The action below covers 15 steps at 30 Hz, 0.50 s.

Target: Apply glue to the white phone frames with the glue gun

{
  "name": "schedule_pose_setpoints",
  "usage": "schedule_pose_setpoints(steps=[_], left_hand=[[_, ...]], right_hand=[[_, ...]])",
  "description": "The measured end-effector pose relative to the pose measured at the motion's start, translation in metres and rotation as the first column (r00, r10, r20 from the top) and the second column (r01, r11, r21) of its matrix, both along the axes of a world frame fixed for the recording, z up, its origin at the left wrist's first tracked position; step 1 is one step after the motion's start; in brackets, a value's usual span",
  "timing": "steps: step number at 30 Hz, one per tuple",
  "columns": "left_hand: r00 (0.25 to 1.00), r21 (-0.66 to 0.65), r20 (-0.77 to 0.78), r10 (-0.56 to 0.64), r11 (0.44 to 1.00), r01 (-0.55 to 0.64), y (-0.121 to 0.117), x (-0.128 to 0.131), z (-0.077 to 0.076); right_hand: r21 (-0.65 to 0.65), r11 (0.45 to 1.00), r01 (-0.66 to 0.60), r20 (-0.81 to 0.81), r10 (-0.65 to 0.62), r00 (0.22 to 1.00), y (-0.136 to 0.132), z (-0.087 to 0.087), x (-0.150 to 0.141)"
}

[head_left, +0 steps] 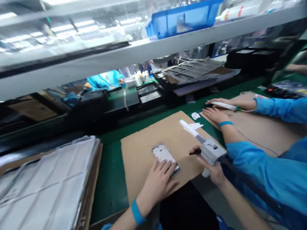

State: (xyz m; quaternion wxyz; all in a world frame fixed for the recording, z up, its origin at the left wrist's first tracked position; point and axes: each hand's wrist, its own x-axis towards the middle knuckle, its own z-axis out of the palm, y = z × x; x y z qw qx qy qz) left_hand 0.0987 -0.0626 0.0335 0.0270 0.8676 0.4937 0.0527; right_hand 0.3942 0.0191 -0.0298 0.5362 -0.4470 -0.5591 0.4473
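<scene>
In what looks like a factory assembly hall, a co-worker in bright blue sleeves (pixel 261 172) shares a green-topped desk (pixel 109 179), another blue-clad person (pixel 105 80) stationed beyond. A white-and-grey dispensing gun (pixel 212 151), stacked pale compartmented trays (pixel 48 182), a blue plastic bin (pixel 184 20) on a grey-white shelf (pixel 134 52) and rows of white strip lights (pixel 83 23) mark the production line.

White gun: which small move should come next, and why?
Perhaps swing the gun toward the flat part: the right grip holds it pointing past the part, while the left grip rests on the part.
</scene>
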Motion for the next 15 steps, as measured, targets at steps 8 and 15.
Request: schedule_pose_setpoints(steps=[8,15], left_hand=[[0.929,0.096,0.041,0.367,0.924,-0.369,0.040,-0.050,0.003],[0.968,0.057,0.124,0.218,0.972,-0.227,0.034,-0.054,-0.028]], right_hand=[[-0.185,0.975,-0.121,-0.329,0.054,0.943,0.032,-0.012,-0.022],[-0.305,0.917,-0.255,-0.438,0.103,0.893,0.029,0.008,-0.018]])
